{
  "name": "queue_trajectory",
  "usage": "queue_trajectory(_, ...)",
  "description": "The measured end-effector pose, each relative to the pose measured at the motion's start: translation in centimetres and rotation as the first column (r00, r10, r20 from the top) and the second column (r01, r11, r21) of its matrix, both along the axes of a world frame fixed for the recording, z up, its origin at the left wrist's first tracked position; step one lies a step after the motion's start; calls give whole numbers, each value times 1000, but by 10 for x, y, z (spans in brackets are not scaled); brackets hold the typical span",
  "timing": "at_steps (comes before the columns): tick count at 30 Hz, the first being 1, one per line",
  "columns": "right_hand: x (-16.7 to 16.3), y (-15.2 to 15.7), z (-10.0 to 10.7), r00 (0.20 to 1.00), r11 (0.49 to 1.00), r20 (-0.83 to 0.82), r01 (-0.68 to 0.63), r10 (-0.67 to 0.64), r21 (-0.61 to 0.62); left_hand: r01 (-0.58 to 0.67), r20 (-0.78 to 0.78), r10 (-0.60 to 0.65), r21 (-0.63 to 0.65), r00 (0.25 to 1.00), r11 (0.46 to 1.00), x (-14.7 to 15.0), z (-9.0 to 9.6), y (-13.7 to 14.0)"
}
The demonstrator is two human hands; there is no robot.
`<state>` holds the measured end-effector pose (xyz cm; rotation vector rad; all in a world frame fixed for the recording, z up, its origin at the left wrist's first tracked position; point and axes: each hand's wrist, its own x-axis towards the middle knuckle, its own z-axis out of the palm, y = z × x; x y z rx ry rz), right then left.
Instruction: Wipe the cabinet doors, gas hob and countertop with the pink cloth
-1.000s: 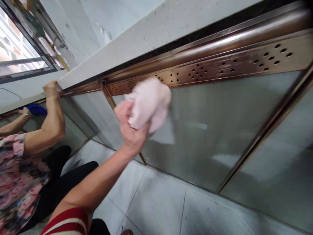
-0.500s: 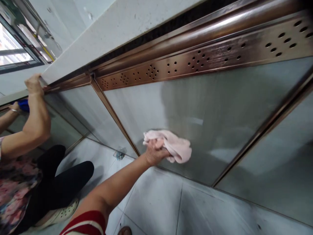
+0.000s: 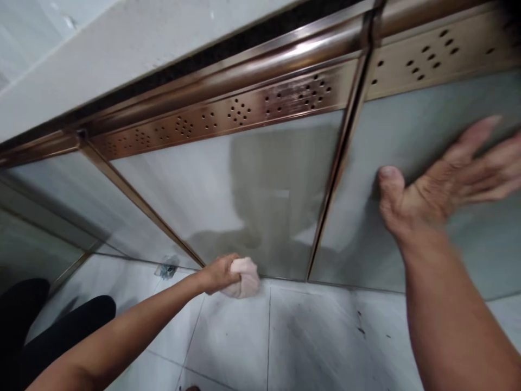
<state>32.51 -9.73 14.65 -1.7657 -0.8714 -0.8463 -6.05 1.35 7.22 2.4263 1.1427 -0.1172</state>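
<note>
My left hand (image 3: 221, 273) is closed around a bunched pale pink cloth (image 3: 246, 278), low down by the bottom edge of a glossy grey cabinet door (image 3: 268, 217), just above the floor. Whether the cloth touches the door or the floor I cannot tell. At the right, my right hand (image 3: 443, 184) has its fingers spread and holds nothing. It is over the neighbouring cabinet door (image 3: 366, 228), palm towards the panel. A copper-coloured perforated strip (image 3: 220, 115) runs along the top of the doors.
A white countertop (image 3: 134, 54) overhangs the cabinets. Grey-white tiles (image 3: 228, 326) make up the floor, with a small clear object (image 3: 166, 267) near the cabinet base. At lower left, another person's dark-clothed leg (image 3: 77, 331) is close to my left arm.
My left hand has moved the cloth down the door to its bottom edge. My right hand has come into view at the right. The view has shifted right, and the other person's arms are out of frame.
</note>
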Motion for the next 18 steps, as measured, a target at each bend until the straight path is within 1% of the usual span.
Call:
queue_trajectory(1, -2, 1, 2, 999, 999, 5, 41, -41, 6, 39, 85, -42, 33, 996, 999, 12, 19, -5)
queue_trajectory(2, -6, 1, 4, 997, 997, 9, 72, -72, 7, 82, 266, -119, 148, 957, 986, 26, 40, -11)
queue_trajectory(3, -10, 0, 7, 996, 996, 12, 90, -90, 3, 92, 424, -220, 301, 879, 949, 41, 60, -17)
queue_trajectory(4, -14, -1, 10, 995, 995, 11, 98, -98, -8, 76, 520, -334, 455, 786, 887, 56, 81, -22)
queue_trajectory(5, -18, -3, 12, 994, 994, 9, 108, -108, -20, 17, 567, -422, 583, 707, 812, 72, 100, -26)
queue_trajectory(6, -21, -5, 15, 993, 992, 7, 119, -119, -34, -81, 602, -483, 674, 636, 734, 88, 116, -29)
queue_trajectory(7, -24, -7, 17, 992, 991, 6, 129, -129, -47, -157, 609, -508, 720, 609, 676, 104, 129, -29)
queue_trajectory(8, -25, -9, 19, 991, 989, 5, 134, -134, -67, -230, 615, -521, 748, 592, 623, 120, 138, -28)
queue_trajectory(9, -26, -12, 20, 990, 986, 5, 140, -140, -87, -278, 615, -526, 764, 587, 583, 135, 143, -26)
queue_trajectory(10, -25, -14, 21, 989, 984, 7, 145, -145, -107, -301, 611, -526, 773, 591, 559, 148, 144, -23)
queue_trajectory(11, -25, -16, 22, 989, 981, 11, 150, -150, -124, -303, 601, -531, 782, 597, 544, 160, 141, -20)
queue_trajectory(13, -22, -18, 21, 987, 975, 23, 159, -157, -153, -264, 572, -550, 800, 609, 540, 178, 124, -16)
queue_trajectory(14, -20, -18, 20, 987, 974, 30, 162, -160, -158, -229, 559, -552, 801, 618, 554, 183, 111, -15)
queue_trajectory(15, -19, -18, 19, 986, 973, 34, 167, -163, -159, -178, 546, -550, 793, 632, 583, 187, 97, -16)
queue_trajectory(16, -17, -17, 17, 985, 973, 36, 174, -170, -153, -109, 531, -544, 773, 650, 624, 188, 81, -18)
queue_trajectory(18, -14, -14, 14, 980, 971, 30, 199, -197, -134, 86, 461, -524, 686, 716, 722, 187, 46, -24)
